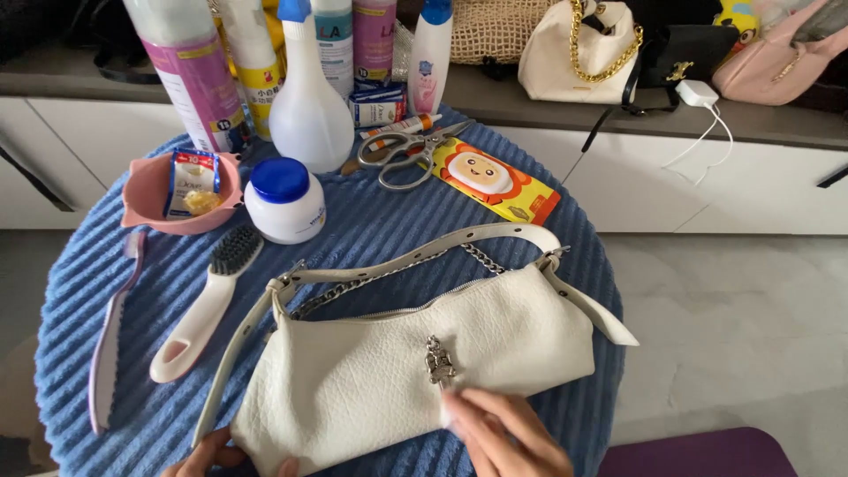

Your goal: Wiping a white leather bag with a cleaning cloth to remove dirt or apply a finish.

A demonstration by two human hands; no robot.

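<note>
Lower centre of frame: white pebbled-leather shoulder bag (397,362) lies flat on blue ribbed cloth (371,221). Left hand (221,455) pins its corner; right hand (508,433) presses a small white wipe (452,408) below the clasp. White-handled brush (208,305) lies unused; cleaning looks early.

1. One head-worn view looks steeply down and forward, close over a round table under a blue ribbed cloth (371,221).
2. It faces a low white counter (760,124) behind; floor shows at right.

Two brushes (205,305) (110,331), one white handbag (389,371), one scissors (406,150), one jar (284,200).
</note>
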